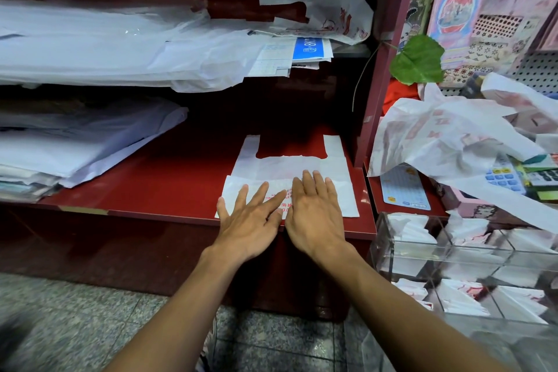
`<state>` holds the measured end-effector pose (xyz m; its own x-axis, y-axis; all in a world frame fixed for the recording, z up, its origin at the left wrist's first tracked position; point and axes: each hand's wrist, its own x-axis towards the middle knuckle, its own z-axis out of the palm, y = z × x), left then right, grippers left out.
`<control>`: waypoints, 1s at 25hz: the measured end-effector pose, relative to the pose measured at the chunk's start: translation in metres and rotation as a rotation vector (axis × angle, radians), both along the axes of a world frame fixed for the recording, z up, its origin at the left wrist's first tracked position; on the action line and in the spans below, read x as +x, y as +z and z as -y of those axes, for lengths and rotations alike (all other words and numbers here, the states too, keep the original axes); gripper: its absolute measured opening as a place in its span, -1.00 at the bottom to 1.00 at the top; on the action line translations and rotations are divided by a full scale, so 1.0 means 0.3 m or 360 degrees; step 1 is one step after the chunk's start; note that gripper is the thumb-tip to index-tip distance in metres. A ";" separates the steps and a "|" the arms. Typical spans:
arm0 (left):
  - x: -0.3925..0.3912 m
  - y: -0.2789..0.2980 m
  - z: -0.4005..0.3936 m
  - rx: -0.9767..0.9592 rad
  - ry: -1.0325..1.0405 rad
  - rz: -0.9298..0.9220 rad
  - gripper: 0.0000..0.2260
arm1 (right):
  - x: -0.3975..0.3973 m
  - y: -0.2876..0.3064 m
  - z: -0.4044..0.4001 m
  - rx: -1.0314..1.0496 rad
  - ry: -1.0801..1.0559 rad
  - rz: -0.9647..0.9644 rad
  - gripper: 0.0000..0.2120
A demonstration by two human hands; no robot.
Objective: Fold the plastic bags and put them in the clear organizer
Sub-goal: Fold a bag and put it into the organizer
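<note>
A white plastic bag (302, 166) with red print lies flat on the red shelf (169, 187), handles pointing away, its near part folded over. My left hand (250, 220) and my right hand (314, 214) lie side by side on the folded part, fingers straight, pressing it down. The clear organizer (392, 251) stands at the lower right, with several folded white bags in its compartments. A crumpled heap of white bags (447, 142) lies at the right above the organizer.
Stacks of large plastic and paper sheets (90, 48) fill the upper shelf and the left of the lower one. Another white bag (332, 6) sits at the upper shelf's right end. A calculator (504, 175), cards and a green leaf (418, 60) crowd the right side.
</note>
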<state>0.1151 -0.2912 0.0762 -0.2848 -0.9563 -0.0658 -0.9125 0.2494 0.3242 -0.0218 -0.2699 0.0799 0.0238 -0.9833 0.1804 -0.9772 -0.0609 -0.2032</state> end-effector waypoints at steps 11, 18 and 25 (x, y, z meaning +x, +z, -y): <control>0.003 0.016 0.017 0.0010 0.0008 0.0021 -0.56 | -0.031 -0.016 -0.015 0.0330 -0.0167 -0.0062 -0.39; 0.016 -0.002 0.041 -0.0223 -0.0122 0.0055 -0.46 | -0.075 -0.001 0.005 0.0185 0.0180 -0.0006 -0.31; 0.028 0.015 0.065 0.0039 -0.0077 0.0194 -0.40 | -0.063 0.027 0.003 0.0374 -0.0008 -0.0082 -0.38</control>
